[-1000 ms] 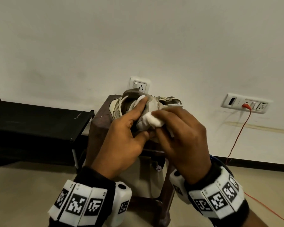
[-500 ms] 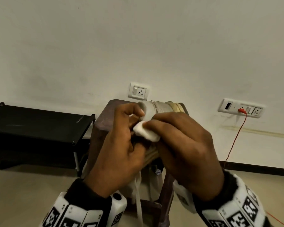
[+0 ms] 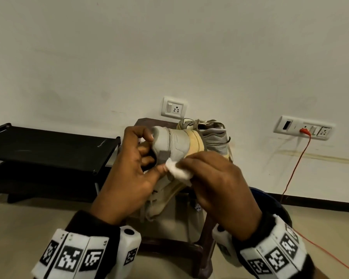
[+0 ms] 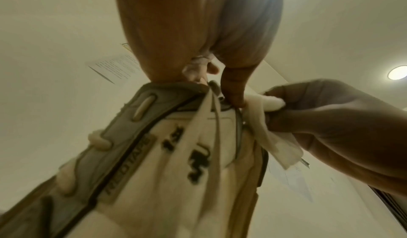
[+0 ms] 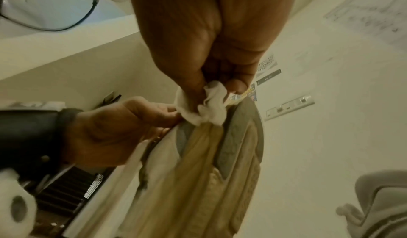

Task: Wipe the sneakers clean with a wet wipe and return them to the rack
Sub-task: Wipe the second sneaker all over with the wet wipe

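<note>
My left hand [image 3: 141, 158] grips a cream and grey sneaker [image 3: 177, 146] by its heel collar, heel up and toe hanging down, in front of the stool. Its tongue and laces [image 4: 193, 154] fill the left wrist view. My right hand [image 3: 191, 168] pinches a crumpled white wet wipe [image 3: 178, 171] and presses it against the sneaker's heel side; the wipe [image 5: 207, 107] also shows bunched at the fingertips in the right wrist view. A second sneaker [image 3: 212, 135] stands on the brown stool [image 3: 147, 122] behind the held one.
A black two-tier shoe rack [image 3: 48, 146] stands low at the left against the wall. Wall sockets [image 3: 174, 107] sit behind the stool, and an orange cable [image 3: 294, 164] runs from the right socket down to the floor. A dark blue round object [image 3: 270, 200] lies behind my right wrist.
The sneaker has been turned in my left hand, its heel now up and sole to the right. The wipe moved down the heel side. The second sneaker on the stool has come into view.
</note>
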Demonstrator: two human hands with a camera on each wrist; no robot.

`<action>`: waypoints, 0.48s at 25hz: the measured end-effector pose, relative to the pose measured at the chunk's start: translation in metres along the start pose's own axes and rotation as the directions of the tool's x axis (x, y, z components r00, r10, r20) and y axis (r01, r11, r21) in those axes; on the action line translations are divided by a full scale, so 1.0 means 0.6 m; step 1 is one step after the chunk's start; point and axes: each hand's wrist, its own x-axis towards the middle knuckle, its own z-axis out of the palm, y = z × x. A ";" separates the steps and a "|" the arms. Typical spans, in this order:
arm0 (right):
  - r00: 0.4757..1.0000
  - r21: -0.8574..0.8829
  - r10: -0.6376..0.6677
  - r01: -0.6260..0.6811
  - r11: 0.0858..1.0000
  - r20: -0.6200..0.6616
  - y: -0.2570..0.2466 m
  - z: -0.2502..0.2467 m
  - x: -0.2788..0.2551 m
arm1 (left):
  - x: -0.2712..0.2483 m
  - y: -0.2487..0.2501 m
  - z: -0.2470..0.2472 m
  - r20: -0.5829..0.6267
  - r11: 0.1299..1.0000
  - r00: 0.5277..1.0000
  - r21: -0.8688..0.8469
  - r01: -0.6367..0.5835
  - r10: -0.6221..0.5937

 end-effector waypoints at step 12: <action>0.993 0.027 0.064 -0.067 0.997 0.103 0.036 0.011 0.017 | 0.015 -0.048 0.006 0.026 0.995 0.996 0.060 0.078 -0.079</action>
